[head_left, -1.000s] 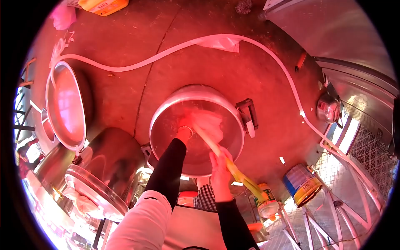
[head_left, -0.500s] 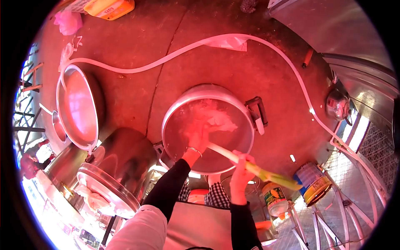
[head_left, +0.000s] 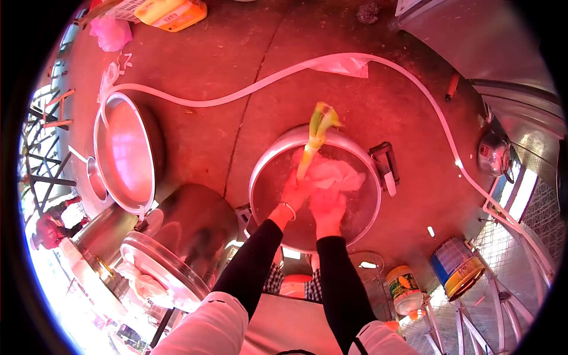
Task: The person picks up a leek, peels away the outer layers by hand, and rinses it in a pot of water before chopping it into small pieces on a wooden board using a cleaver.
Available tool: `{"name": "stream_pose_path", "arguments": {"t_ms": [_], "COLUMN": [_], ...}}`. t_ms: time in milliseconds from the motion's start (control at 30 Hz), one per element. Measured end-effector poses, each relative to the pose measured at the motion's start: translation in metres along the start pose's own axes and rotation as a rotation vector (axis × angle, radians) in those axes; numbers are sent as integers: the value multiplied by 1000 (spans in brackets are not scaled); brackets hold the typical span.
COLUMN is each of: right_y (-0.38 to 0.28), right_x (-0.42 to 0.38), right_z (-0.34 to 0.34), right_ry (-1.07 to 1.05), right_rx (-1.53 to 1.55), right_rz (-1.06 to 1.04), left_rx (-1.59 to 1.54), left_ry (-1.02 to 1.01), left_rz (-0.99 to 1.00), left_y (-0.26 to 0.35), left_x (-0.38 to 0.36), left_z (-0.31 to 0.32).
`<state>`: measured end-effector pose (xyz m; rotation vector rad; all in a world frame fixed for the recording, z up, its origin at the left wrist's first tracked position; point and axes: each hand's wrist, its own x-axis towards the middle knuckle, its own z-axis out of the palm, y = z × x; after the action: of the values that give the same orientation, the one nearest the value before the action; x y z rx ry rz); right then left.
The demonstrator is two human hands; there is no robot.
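Note:
A large steel pot (head_left: 255,204) of water stands on the floor in front of me, with a pale, crumpled, sheet-like thing (head_left: 337,174) in it. My left hand (head_left: 294,190) is inside the pot's rim, closed around a long green onion (head_left: 312,148). The onion's pale stalk rises from the fist, and its yellow-green end sticks out over the far rim. Close by on the right, my right hand (head_left: 327,208) reaches down into the pot at the near edge of the pale thing. Its fingers are blurred and partly hidden, so their grip does not show.
A white hose (head_left: 236,94) curves across the floor beyond the pot. At left are a wide steel basin (head_left: 124,154) and a large pot (head_left: 192,207). A black-handled tool (head_left: 386,167) is beside the right rim. Two tins, one blue and yellow (head_left: 455,269), stand at right.
The green onion has swung from pointing right and toward me to pointing away over the far rim. My right hand has let go of it and moved into the pot. The view has shifted slightly.

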<state>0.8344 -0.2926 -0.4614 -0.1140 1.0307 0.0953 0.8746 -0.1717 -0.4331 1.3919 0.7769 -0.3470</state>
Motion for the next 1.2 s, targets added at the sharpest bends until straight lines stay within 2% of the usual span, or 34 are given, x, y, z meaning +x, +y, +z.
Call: {"name": "stream_pose_path", "arguments": {"t_ms": [33,67,100,133,200,233,300,333,367,433,467,533,567,600,633,700,767,800,833,900,933,967,1033,1100,1133,1200], "right_y": [8,14,17,18,18,17,17,18,17,11,7,-1,-5,-9,-12,-37,-63,-70,-79,-88,-86,-85,-85,-82,-95,-83], "right_x": [-26,-53,-70,-77,-91,-93,-91,-98,-106,-132,-149,-185,-201,-219,-236,-278,-317,-337,-357,-386,-406,-421,-445,-464,-452,-468], "right_z": [31,72,95,101,115,128,167,183,196,216,224,246,258,274,290,327,346,357,365,373,377,384,394,405,393,410], "right_ry": [-2,-24,-42,-46,-340,-350,-423,-408,-431,-338,-354,-393,-413,-390,-369,-433,-598,-594,-582,-646,-564,-486,-524,-397,-596,-608], "right_rx": [-2,-133,-265,-271,-1380,-1382,-1652,-1431,-1430,-1494,-1502,-1316,-1323,-1222,-1110,-623,-440,-409,-382,-374,-377,-378,-355,-289,-291,-289], "right_rz": [-1,71,141,139,-452,-458,-958,-668,-678,-511,-524,-473,-486,-632,-771,-531,-518,-541,-563,-513,-559,-605,-531,-521,-405,-312], "left_rx": [-17,-23,-22,-19,-19,74,164,386,603,497,401,384,375,366,471,576,788,942,948,906,967,977,1047,1082,1173,1281], "left_ry": [29,28,-101,-230,-214,-207,-191,-90,21,35,38,14,1,-13,25,94,-171,-223,-199,-327,-308,-282,-310,-243,-211,-110], "left_rz": [-96,-88,-53,-17,-56,-11,57,99,136,171,194,255,283,310,645,981,1054,1143,1145,1370,1462,1464,1420,1388,1374,1390], "left_y": [-13,-22,-27,-30,-8,16,40,31,32,68,86,112,126,143,161,199,266,296,315,355,380,398,431,459,468,481], "left_x": [6,14,17,19,-6,-26,-56,-63,-68,-85,-94,-110,-115,-121,-121,-130,-159,-173,-182,-198,-214,-225,-248,-269,-280,-299], "left_z": [1,0,-4,-5,-2,1,12,21,26,29,31,31,31,31,29,23,8,0,-6,-18,-26,-31,-39,-50,-58,-74]}}
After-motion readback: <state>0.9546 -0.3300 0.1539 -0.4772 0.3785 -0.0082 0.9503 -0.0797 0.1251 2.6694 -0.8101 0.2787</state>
